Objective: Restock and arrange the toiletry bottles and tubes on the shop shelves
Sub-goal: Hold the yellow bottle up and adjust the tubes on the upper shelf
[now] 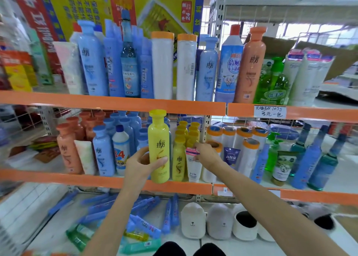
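My left hand (142, 164) grips a tall yellow shampoo bottle (158, 139) upright, just in front of the middle shelf's orange edge (77, 178). My right hand (208, 155) reaches into that shelf, fingertips on the pink cap of a white facial tube (192, 168) standing next to a row of smaller yellow bottles (179, 159). Left of the held bottle stand blue bottles (102, 151), orange bottles (66, 149) and a white "84" bottle (121, 151).
The upper shelf (116, 102) holds blue, white and orange bottles and a green pump bottle (273, 83). White rolls with orange caps (249, 149) and dark blue-green bottles (310, 159) fill the middle shelf's right side. The bottom shelf has toothbrush packs (143, 224) and white slippers (193, 221).
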